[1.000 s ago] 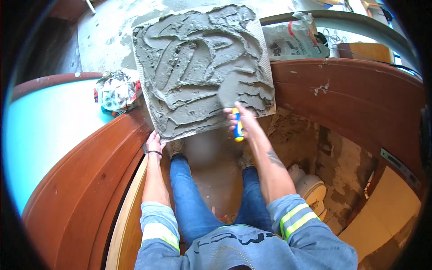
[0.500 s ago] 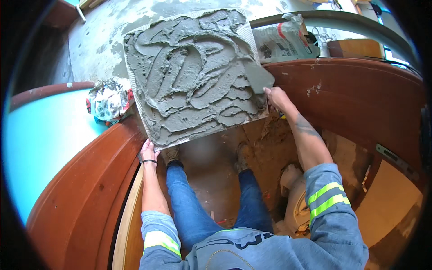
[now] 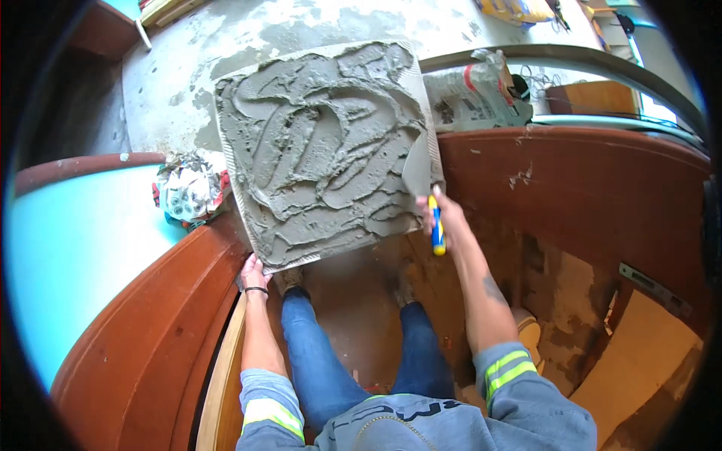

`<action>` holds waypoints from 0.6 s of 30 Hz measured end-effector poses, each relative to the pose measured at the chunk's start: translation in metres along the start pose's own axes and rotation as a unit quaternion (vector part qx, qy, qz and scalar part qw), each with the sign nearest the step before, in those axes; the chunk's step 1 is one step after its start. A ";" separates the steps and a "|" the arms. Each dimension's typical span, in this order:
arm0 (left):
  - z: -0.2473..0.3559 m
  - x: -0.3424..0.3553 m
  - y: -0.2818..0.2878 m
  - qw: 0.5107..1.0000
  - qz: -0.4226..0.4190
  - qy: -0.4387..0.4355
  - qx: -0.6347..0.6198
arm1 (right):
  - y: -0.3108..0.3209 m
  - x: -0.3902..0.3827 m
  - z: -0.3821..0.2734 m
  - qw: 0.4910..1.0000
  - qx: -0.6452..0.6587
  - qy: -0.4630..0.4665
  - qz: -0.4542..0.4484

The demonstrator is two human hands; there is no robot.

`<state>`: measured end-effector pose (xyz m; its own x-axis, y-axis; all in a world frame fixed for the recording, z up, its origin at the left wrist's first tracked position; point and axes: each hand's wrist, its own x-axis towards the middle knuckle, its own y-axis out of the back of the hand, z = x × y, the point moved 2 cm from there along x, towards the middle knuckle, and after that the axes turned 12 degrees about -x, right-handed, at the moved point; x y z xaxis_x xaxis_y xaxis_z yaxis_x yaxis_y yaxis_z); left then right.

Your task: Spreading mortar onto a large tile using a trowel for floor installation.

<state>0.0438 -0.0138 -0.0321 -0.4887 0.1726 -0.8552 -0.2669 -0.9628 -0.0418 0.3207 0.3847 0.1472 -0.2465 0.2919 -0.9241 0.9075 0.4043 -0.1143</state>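
A large square tile (image 3: 432, 124), its back thickly coated with wet grey mortar (image 3: 323, 150), is in front of me. My left hand (image 3: 253, 276) grips the tile's near left corner, with the thumb on top and the fingers partly hidden beneath. In my right hand (image 3: 444, 214) is a trowel (image 3: 416, 171) with a blue and yellow handle. Its blade lies against the mortar near the tile's right edge. Uneven ridges and swirls cover the mortar, and a pale ribbed rim shows along the tile's edges.
Reddish-brown wooden panels (image 3: 571, 188) stand on both sides of my legs. Left of the tile sits a crumpled plastic bundle (image 3: 188, 188). A mortar bag (image 3: 474, 94) lies beyond the right panel. Beyond the tile is a stained grey floor (image 3: 248, 30). A spirit level (image 3: 654, 289) is at the right.
My right hand has drawn the trowel inward and turned it, so its handle now shows. The tile sits slightly lower in view; my left hand still holds its corner.
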 end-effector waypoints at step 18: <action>0.018 0.008 0.021 1.000 0.007 0.007 -0.022 | -0.122 0.073 -0.077 0.374 -0.878 0.262 0.142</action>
<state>0.0191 -0.0291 -0.0308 -0.4813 0.1558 -0.8626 -0.2228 -0.9735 -0.0515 0.1656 0.4237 0.1222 -0.6761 0.4826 -0.5567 -0.5870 0.1039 0.8029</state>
